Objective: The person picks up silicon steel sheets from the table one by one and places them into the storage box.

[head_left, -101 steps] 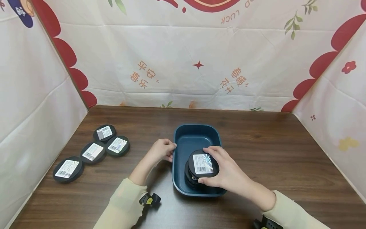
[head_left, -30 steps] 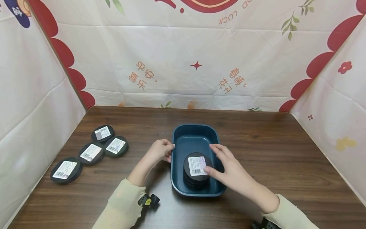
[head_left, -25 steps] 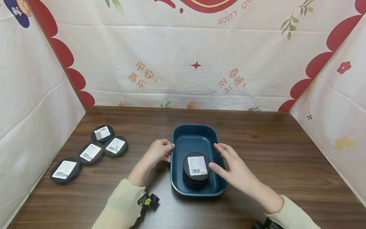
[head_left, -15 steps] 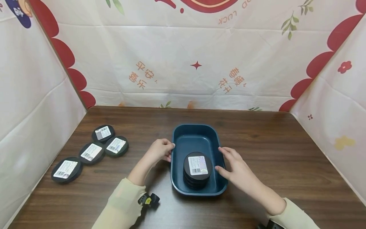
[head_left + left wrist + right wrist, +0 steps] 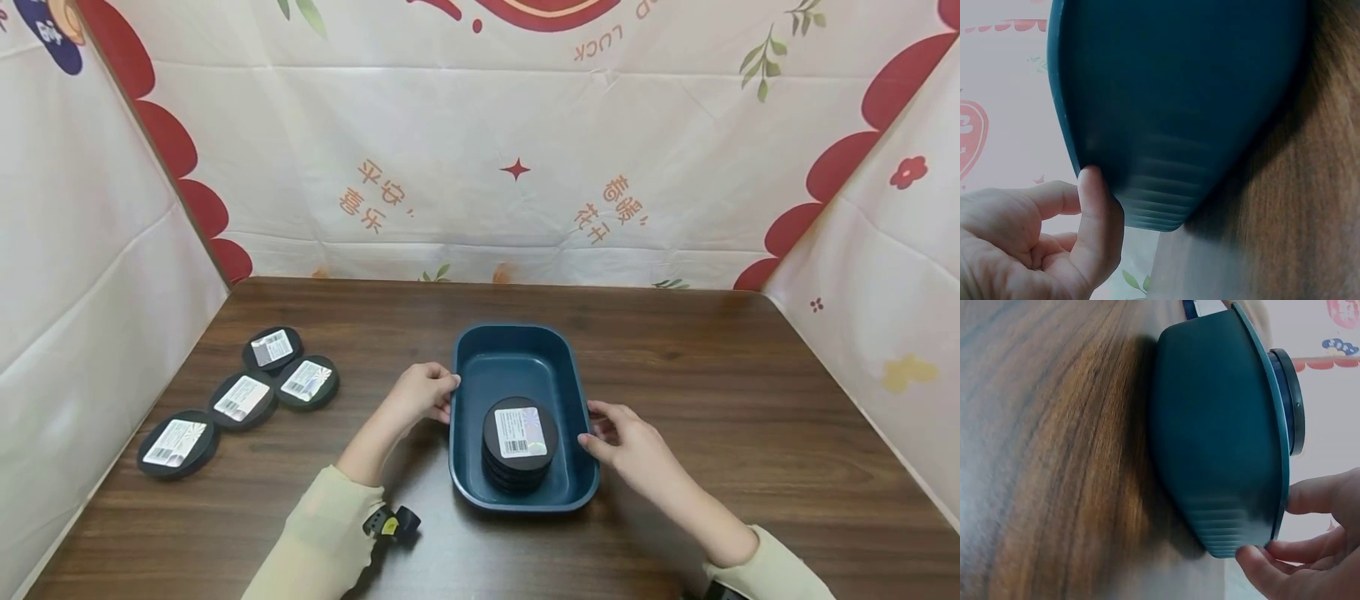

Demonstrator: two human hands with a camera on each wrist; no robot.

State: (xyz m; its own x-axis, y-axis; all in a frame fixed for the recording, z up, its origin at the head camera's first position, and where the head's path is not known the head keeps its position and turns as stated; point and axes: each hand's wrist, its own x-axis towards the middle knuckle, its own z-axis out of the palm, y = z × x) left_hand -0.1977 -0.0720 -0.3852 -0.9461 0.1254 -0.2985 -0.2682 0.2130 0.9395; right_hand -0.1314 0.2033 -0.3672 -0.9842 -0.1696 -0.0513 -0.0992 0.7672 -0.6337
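A dark blue, deep rectangular tray [image 5: 517,379] stands on the table, with a stack of flat black discs [image 5: 520,467] in its near half. The top disc carries a white barcode label. At the left long side, my left hand [image 5: 420,393] pinches the rim; thumb and finger meet there in the left wrist view. Opposite it, my right hand [image 5: 637,450] grips the right rim, thumb at the edge and fingers curled against the outer wall [image 5: 1216,425] in the right wrist view. One disc [image 5: 1297,403] shows above the rim there.
Several more black discs with white labels lie flat on the left of the wooden table [image 5: 712,375], including a near one [image 5: 178,444] and a far one [image 5: 272,348]. White printed cloth [image 5: 450,125] encloses the back and sides.
The right hand has let go of the disc on top of the stack, drawn back rightward and taken the tray's right rim. The left hand stays on the left rim.
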